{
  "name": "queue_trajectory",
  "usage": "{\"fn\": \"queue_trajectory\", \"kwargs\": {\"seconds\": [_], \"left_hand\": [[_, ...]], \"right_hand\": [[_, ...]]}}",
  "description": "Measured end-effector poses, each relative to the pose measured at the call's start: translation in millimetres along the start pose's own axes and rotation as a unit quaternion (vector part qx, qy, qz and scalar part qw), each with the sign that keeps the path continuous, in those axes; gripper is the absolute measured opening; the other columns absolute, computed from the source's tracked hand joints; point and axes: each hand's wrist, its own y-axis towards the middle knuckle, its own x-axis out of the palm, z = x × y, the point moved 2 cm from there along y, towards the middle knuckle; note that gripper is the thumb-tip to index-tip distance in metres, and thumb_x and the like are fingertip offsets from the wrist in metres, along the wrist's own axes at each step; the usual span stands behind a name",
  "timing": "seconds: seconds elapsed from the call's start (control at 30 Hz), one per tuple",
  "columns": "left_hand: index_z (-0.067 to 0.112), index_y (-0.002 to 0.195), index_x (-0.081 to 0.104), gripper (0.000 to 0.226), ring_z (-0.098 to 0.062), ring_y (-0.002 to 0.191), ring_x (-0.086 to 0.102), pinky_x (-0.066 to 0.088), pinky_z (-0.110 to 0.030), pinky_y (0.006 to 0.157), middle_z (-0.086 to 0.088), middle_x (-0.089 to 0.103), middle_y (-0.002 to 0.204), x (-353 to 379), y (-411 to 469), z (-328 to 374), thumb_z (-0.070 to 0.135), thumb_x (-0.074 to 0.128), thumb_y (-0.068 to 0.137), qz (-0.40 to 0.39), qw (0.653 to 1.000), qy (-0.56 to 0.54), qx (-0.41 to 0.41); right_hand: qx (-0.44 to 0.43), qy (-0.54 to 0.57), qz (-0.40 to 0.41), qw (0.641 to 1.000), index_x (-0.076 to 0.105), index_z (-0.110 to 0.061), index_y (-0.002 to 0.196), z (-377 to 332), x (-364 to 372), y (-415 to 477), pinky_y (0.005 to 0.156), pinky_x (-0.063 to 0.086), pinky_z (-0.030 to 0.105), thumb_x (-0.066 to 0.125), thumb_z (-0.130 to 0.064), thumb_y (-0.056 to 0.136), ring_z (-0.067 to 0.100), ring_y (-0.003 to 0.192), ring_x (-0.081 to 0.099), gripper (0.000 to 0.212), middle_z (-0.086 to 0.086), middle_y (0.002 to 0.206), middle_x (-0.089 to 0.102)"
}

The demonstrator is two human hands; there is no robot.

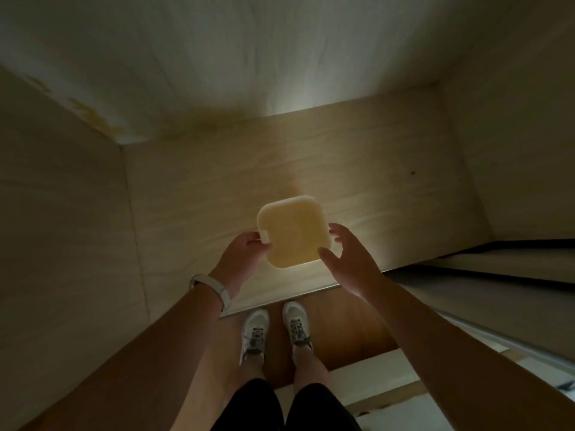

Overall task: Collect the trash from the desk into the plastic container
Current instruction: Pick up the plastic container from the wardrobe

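Yellowish plastic container [292,231] sits between your fingers, over the pale counter [389,181]. Your left hand [245,250] pinches the tab at its left edge. Your right hand [348,259] is spread wide, fingertips [334,228] just beside its right edge.

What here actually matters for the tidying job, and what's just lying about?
Part of the job: plastic container; left hand, pinching its side tab; right hand, open beside it.
Just there: wooden shelf; wristband; white shoes.
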Motion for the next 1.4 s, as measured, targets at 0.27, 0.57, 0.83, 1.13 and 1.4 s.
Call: {"fn": "queue_trajectory", "kwargs": {"seconds": [0.27,0.57,0.83,1.13,1.4], "left_hand": [[0.015,0.115,0.067,0.040,-0.027,0.120,0.064,0.043,-0.045,0.110,-0.012,0.072,0.123,13,9,-9,0.023,0.070,0.077,-0.026,0.998,-0.046,-0.020],[0.011,0.116,0.063,0.021,-0.022,0.109,0.064,0.050,-0.030,0.089,-0.007,0.069,0.113,20,0,-4,0.001,0.059,0.097,-0.005,0.997,-0.073,-0.028],[0.015,0.110,0.065,0.019,-0.019,0.109,0.064,0.043,-0.039,0.106,-0.003,0.071,0.111,9,-49,8,0.006,0.065,0.094,-0.009,0.993,-0.114,-0.016],[0.008,0.121,0.062,0.025,-0.020,0.104,0.065,0.049,-0.033,0.095,-0.005,0.071,0.107,-14,-119,13,0.000,0.058,0.098,0.036,0.983,-0.178,0.025],[0.011,0.110,0.064,0.023,-0.014,0.090,0.068,0.051,-0.025,0.077,0.001,0.073,0.093,-48,-178,-8,-0.002,0.067,0.092,0.117,0.973,-0.185,0.074]], "right_hand": [[-0.020,0.077,-0.045,0.996,0.033,-0.034,0.144,17,8,20,0.094,0.042,0.030,0.063,-0.031,0.088,0.005,0.120,0.049,0.064,-0.012,0.133,0.051],[-0.025,0.095,-0.075,0.992,0.031,-0.035,0.142,18,3,16,0.090,0.045,0.031,0.064,-0.033,0.085,0.010,0.117,0.052,0.066,-0.010,0.131,0.051],[-0.068,0.076,-0.106,0.989,0.027,-0.035,0.147,-3,-25,-16,0.092,0.040,0.028,0.064,-0.034,0.087,0.006,0.119,0.048,0.070,-0.013,0.136,0.046],[-0.139,0.032,-0.122,0.982,0.024,-0.032,0.149,-48,-40,-56,0.093,0.042,0.030,0.067,-0.036,0.086,0.008,0.119,0.047,0.076,-0.007,0.144,0.043],[-0.202,0.002,-0.139,0.970,0.024,-0.035,0.149,-92,-35,-100,0.101,0.043,0.034,0.070,-0.039,0.082,0.009,0.122,0.047,0.080,-0.012,0.142,0.042]]}}
